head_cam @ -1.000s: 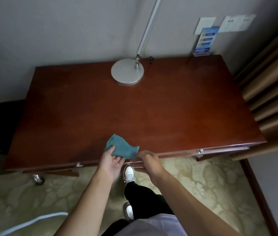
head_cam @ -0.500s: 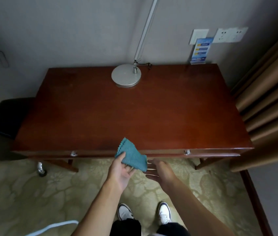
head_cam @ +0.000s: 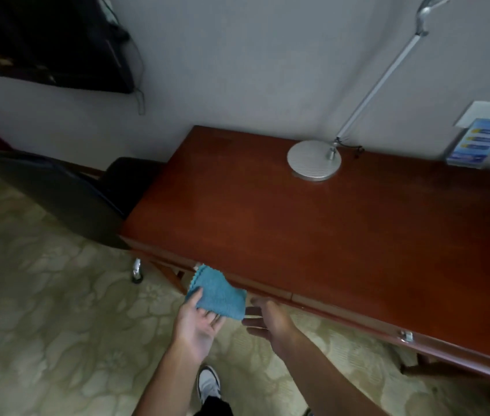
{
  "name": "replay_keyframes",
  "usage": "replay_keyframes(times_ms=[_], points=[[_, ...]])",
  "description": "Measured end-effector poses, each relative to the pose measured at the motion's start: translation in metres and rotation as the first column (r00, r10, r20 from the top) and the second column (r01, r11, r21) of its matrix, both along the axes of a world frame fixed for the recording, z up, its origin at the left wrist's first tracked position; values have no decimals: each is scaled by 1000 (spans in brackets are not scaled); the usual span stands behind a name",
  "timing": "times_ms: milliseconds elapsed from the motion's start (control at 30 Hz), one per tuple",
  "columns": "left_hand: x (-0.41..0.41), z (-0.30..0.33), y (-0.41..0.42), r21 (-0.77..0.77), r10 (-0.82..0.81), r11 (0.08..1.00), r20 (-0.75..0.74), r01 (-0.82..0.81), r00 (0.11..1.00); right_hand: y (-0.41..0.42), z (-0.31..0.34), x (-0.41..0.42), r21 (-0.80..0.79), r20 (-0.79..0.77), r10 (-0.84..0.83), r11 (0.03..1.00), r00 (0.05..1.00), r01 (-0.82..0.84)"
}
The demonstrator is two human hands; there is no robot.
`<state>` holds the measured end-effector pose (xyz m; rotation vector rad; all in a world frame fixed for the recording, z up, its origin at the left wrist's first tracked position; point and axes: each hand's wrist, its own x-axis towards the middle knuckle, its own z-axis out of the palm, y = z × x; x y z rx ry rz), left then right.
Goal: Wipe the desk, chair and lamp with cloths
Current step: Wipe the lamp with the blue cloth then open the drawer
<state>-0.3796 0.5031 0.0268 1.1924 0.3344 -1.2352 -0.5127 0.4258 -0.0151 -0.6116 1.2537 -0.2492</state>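
My left hand holds a folded teal cloth, thumb on its left edge and fingers under it, in front of the desk's front edge. My right hand hovers just right of the cloth, fingers loosely spread and holding nothing. The red-brown wooden desk fills the right half of the view. A silver lamp with a round base and a slanted arm stands at the desk's back. A black chair stands left of the desk.
A blue leaflet stand sits at the desk's back right under a wall plate. A dark screen hangs on the wall at upper left. Patterned carpet covers the floor. My shoe shows below. A metal drawer handle juts from the desk front.
The view has swung left and back from the desk, bringing the chair and wall screen into sight. Both hands stay before the desk edge, the cloth still in my left hand.
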Motion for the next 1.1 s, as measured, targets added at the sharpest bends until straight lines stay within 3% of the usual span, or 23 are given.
replay_keyframes(times_ms=[333,500,667,733,833,967,1100], points=[[169,-41,10,121,0,993,-39,4,999,-23,-67,189,37,-231,103,995,968,-97],[207,-57,13,180,-45,982,-44,53,998,-38,-103,233,80,-328,150,988,933,-131],[222,-59,14,191,-64,979,-52,73,997,-37,-122,235,-94,-503,121,976,856,-194],[227,-59,12,199,-77,976,-61,88,995,-38,-124,235,-65,-551,160,970,819,-233],[232,-58,10,203,-99,973,-48,107,994,-39,-126,239,6,-508,180,979,842,-206],[238,-58,14,199,-88,975,-61,99,994,-33,-124,241,25,-457,42,999,888,-35],[236,-59,19,186,-103,975,-87,118,991,-31,-114,254,175,-286,-79,975,955,133]])
